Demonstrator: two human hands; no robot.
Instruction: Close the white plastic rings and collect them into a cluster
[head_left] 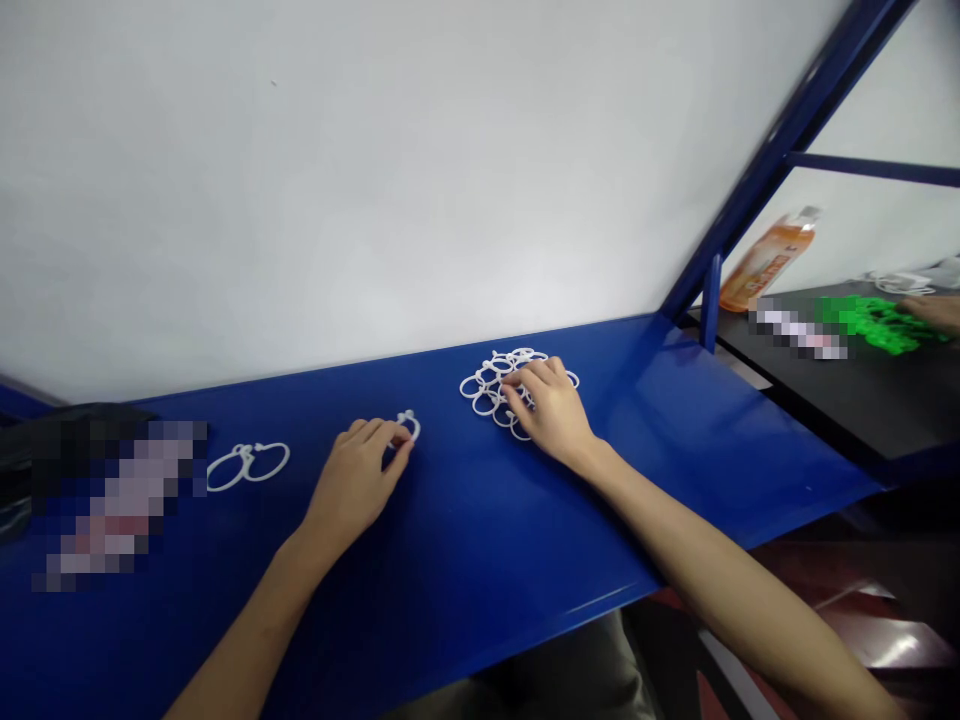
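My left hand (358, 468) is closed, thumb and fingertips pinching a white plastic ring (417, 428) with small knobs at its top, just over the blue table. My right hand (553, 408) rests over a pile of similar white rings (486, 403). Its thumb and index fingertips come together at one ring in the pile, while the palm hides several others. Left of my left hand, a pair of white rings (268, 461) lies side by side on the table, touching at their knobs.
The blue table (480, 540) meets a white wall behind. A blurred-out packet (127, 500) and dark plastic bag (75, 425) lie at the left. Beyond a blue post, a black table (825, 395) holds an orange bottle (772, 262), green pieces (889, 325) and another person's hand (934, 310).
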